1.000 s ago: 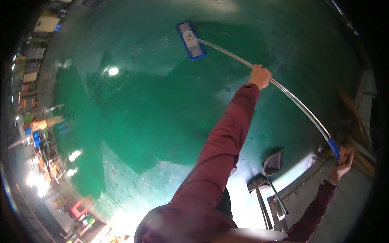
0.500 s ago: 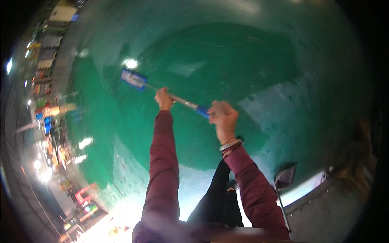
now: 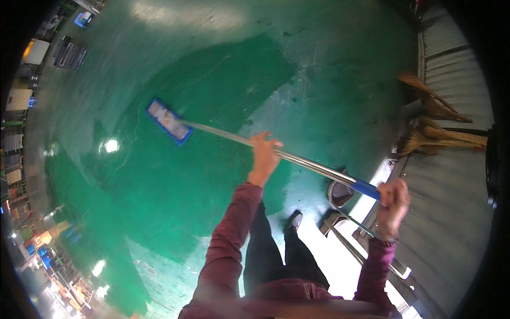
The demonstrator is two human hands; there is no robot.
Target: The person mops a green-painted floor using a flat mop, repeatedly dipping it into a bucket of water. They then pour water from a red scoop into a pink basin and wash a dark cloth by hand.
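Note:
A flat mop with a blue-edged rectangular head (image 3: 169, 122) lies across my front, its head on the wet-looking green floor at left. My left hand (image 3: 264, 158) is closed loosely around the middle of its metal pole (image 3: 313, 166), fingertips showing past the far side. At the pole's upper end, my right hand (image 3: 393, 204) grips just behind the blue handle sleeve (image 3: 366, 189), and the end of the pole is hidden in the fist. The pole slants from far left down to near right.
Two long-handled dustpans (image 3: 340, 192) stand by a bright doorway right of my feet. Straw brooms (image 3: 446, 135) lean against a corrugated wall (image 3: 451, 186). Dark stacked crates (image 3: 69, 55) stand far left, with shelves and goods along that edge. My shoe (image 3: 296, 219) is near the dustpans.
Both hands and the pole have moved right, my right hand furthest. More of the pole now shows between the hands. The view has turned, bringing brooms and wall into sight.

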